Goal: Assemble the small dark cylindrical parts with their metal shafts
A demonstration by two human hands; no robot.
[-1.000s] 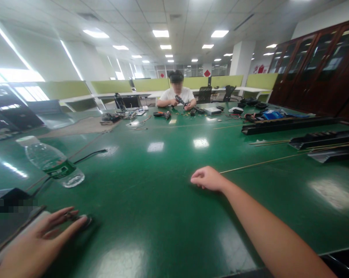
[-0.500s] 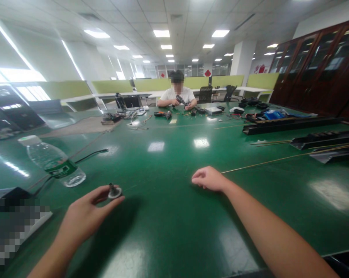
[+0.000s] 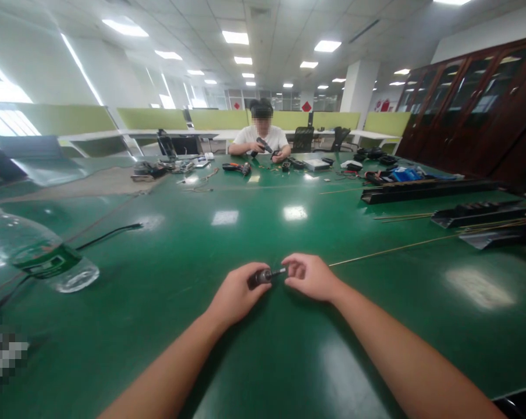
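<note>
Grip of the left hand (image 3: 234, 295) is wrapped around a dark cylindrical tool (image 3: 259, 279), its metal shaft (image 3: 278, 272) just beside the half-curled right hand (image 3: 313, 277); whether that pinches the brass-coloured rod (image 3: 389, 250) cannot be told. Green surface (image 3: 180, 241) spreads wide ahead, plastic bottle (image 3: 47, 262) well off left, near edge (image 3: 516, 389) at lower right.

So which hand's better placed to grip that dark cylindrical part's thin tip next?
Right, likely: the right hand is curled just beside the thin tip, facing it, while the left hand grips the dark cylindrical part itself. Can't tell whether the right also holds the thin brass-coloured rod.
</note>
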